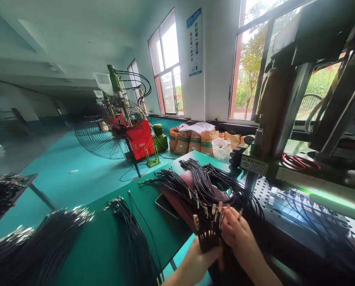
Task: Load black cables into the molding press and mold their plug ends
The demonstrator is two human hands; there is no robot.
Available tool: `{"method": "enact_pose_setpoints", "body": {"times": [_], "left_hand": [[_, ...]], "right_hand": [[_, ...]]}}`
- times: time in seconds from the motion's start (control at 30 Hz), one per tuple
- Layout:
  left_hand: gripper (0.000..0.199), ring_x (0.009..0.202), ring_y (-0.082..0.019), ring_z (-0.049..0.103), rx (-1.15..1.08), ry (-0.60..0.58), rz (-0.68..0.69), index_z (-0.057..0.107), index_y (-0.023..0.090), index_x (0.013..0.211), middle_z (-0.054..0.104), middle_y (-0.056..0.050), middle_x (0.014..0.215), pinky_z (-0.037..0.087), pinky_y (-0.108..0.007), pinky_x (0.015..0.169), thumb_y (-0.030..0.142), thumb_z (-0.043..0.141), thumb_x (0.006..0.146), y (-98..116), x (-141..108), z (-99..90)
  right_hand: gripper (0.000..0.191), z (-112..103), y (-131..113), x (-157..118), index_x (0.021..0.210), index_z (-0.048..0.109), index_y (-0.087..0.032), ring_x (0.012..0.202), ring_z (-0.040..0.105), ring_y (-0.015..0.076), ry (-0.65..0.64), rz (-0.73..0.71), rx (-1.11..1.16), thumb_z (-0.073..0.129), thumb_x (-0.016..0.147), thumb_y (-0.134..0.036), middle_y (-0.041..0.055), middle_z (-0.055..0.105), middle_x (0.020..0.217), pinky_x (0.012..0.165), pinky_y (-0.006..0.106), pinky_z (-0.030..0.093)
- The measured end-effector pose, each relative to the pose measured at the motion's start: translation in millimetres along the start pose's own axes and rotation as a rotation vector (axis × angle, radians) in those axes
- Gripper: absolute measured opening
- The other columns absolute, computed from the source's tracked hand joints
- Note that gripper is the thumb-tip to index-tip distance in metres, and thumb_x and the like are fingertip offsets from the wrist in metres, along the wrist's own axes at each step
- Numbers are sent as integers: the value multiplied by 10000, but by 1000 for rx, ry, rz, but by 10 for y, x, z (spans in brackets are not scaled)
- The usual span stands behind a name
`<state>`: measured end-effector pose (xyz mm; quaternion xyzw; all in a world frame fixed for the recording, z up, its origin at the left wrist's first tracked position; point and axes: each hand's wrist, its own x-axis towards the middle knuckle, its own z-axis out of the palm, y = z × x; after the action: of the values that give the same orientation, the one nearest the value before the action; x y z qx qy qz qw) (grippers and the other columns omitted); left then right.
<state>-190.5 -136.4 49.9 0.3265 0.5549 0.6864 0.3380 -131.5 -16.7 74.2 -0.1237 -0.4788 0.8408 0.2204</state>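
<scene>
My left hand (pixel 200 260) grips a bundle of thin black cables (pixel 209 238) from below, near the front edge of the green table (pixel 111 238). My right hand (pixel 235 228) pinches the metal-tipped cable ends (pixel 216 209) that fan up out of the bundle. More black cables (pixel 201 180) lie spread behind the hands over a dark red pad (pixel 180 198). A dark phone (pixel 167 205) lies flat beside that pad.
Heaps of black cables with metal ends lie at the left (pixel 46 238) and middle (pixel 132 230) of the table. A moulding machine (pixel 299 119) with a perforated plate (pixel 284 198) stands at the right. A red fan (pixel 126 135) and sacks (pixel 195 141) stand on the floor behind.
</scene>
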Motion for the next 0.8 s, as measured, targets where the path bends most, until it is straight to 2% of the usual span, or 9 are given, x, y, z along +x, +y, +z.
{"method": "enact_pose_setpoints", "body": {"times": [0.1, 0.17, 0.27, 0.33, 0.4, 0.5, 0.67, 0.73, 0.8], "left_hand": [[327, 512, -129, 458, -19, 44, -1, 619, 144, 618, 513, -6, 490, 356, -262, 545, 464, 620, 689, -114, 16, 107], [336, 511, -132, 464, -36, 34, -28, 627, 146, 636, 510, -2, 488, 368, -266, 553, 481, 632, 671, -191, 20, 132], [357, 528, -138, 486, -77, -27, -41, 629, 137, 657, 522, -11, 503, 391, -273, 577, 493, 624, 680, -239, -6, 112], [377, 549, -140, 505, -116, -56, -45, 628, 123, 696, 548, -31, 548, 405, -275, 585, 494, 574, 730, -236, -41, 95], [378, 554, -138, 521, -147, -41, -60, 628, 113, 745, 576, -47, 598, 418, -272, 577, 480, 540, 767, -236, -75, 94], [354, 582, -150, 556, -194, 77, -80, 634, 131, 827, 621, -53, 675, 444, -282, 590, 470, 565, 755, -271, -102, 120], [348, 771, -185, 587, -127, 306, -94, 661, 163, 833, 657, -52, 792, 453, -287, 719, 487, 573, 743, -321, -115, 116], [368, 716, -174, 591, -49, 310, -92, 650, 151, 820, 646, -52, 733, 454, -271, 664, 495, 530, 769, -319, -131, 67], [386, 549, -139, 556, 29, 263, -105, 619, 138, 770, 584, -21, 572, 425, -245, 549, 503, 495, 788, -331, -159, -4]], "right_hand": [[427, 59, 5, -35, 889, 575, -188, 592, 513, 117, -108, -66, -176, 712, 620, -489, -24, 553, 664, 552, 228, 431], [415, 43, 5, -55, 839, 606, -159, 736, 569, 184, -119, -75, -332, 764, 566, -429, 14, 617, 740, 683, 283, 462], [343, -46, 41, -77, 733, 580, -146, 543, 567, 164, -121, 7, -439, 728, 612, -431, -2, 596, 619, 496, 265, 454], [349, -111, 88, -88, 746, 533, -160, 365, 497, 126, -154, 91, -418, 649, 685, -484, -28, 553, 540, 346, 238, 376], [349, -155, 135, -92, 789, 501, -170, 294, 430, 97, -177, 143, -401, 604, 726, -498, -52, 517, 510, 297, 218, 325], [323, -162, 174, -83, 812, 511, -167, 366, 403, 69, -134, 78, -476, 595, 748, -473, -66, 467, 540, 353, 205, 337], [294, -128, 157, -66, 711, 493, -180, 576, 448, 124, -42, -166, -700, 489, 830, -449, -27, 464, 618, 551, 254, 399], [310, -136, 150, -76, 688, 483, -184, 601, 446, 136, 3, -216, -749, 457, 847, -449, -17, 470, 628, 592, 266, 390], [329, -149, 162, -99, 674, 486, -184, 609, 454, 143, 25, -200, -721, 451, 847, -462, -10, 478, 629, 603, 272, 382]]}}
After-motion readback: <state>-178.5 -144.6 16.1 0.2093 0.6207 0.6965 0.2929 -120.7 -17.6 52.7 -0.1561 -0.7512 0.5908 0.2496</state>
